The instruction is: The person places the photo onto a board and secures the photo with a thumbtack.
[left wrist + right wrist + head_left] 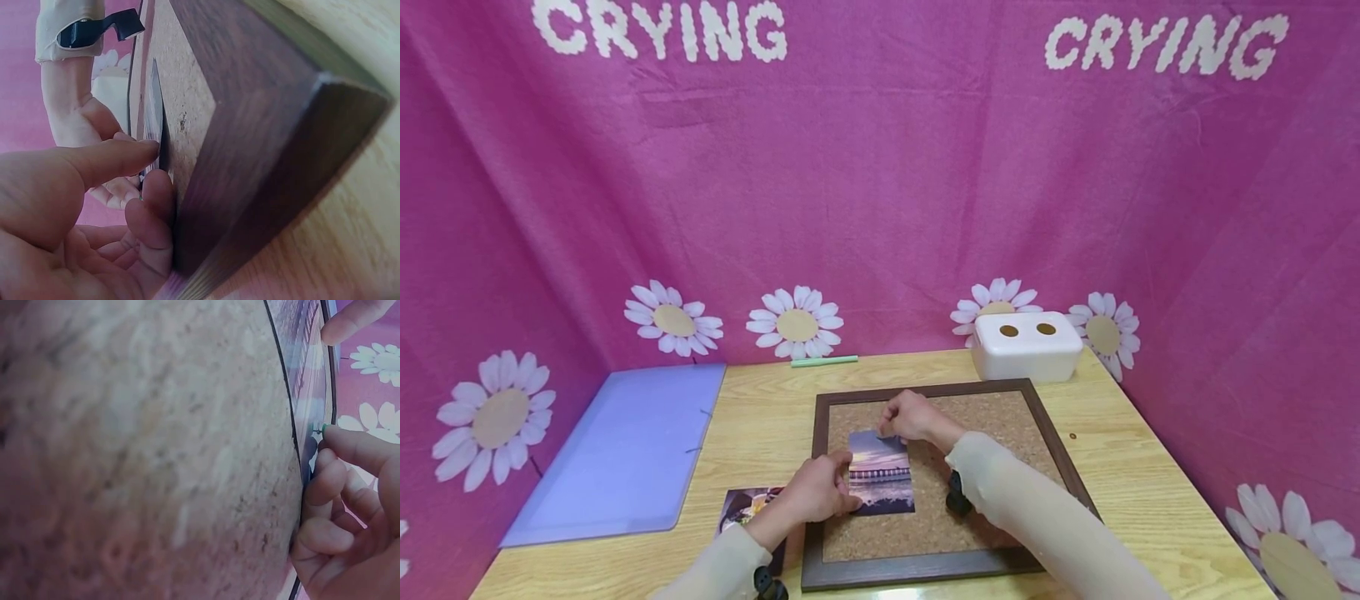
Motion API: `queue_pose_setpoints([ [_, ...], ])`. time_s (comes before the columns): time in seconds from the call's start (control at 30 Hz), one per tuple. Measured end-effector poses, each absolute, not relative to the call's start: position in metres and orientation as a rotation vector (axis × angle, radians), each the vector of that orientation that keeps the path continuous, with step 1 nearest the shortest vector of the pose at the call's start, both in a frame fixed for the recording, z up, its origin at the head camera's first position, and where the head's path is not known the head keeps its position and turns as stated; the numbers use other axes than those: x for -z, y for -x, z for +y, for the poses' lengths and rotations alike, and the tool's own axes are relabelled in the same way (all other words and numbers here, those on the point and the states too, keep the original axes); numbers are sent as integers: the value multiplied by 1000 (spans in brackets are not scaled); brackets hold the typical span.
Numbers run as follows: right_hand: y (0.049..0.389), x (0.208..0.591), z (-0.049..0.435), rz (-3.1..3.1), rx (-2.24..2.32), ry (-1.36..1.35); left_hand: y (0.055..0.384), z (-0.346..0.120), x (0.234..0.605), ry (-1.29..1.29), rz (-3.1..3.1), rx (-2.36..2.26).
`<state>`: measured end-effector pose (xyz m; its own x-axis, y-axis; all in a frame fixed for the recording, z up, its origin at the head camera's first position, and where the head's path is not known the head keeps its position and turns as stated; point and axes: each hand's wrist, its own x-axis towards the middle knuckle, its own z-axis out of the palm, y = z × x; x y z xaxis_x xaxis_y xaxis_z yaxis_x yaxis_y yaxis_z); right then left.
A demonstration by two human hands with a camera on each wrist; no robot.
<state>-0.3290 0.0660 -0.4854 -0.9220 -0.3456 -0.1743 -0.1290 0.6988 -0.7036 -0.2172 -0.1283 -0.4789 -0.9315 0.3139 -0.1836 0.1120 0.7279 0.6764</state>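
A photo [880, 487] of a pier at sunset lies against a cork board [955, 525] with a dark wooden frame. At the photo's left edge, my left hand [816, 490] pinches it between thumb and fingers; the left wrist view shows the sheet edge-on there. Over the photo's top edge, my right hand [917, 417] pinches a small green push pin [321, 428] between thumb and forefinger. The pin stands at the photo's surface; whether its tip has entered the cork cannot be seen. The right fingers partly cover the photo's top right corner.
Another photo [741, 502] lies left of the board, partly under the left forearm. Farther left is a blue-violet plastic sheet or folder [625, 450]. Behind the board are a green stick-like item [823, 362] and a white box [1026, 354] with two holes. Pink cloth [880, 192] surrounds the table.
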Motion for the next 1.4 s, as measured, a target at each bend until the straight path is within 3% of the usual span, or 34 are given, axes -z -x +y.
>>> queue_pose_setpoints([
  [0.63,329,484,68,2618,1008,418,216,-128,480,-400,2713,-981],
  [1.4,326,467,157,2501,1244,555,202,-181,464,-234,2639,-1250],
])
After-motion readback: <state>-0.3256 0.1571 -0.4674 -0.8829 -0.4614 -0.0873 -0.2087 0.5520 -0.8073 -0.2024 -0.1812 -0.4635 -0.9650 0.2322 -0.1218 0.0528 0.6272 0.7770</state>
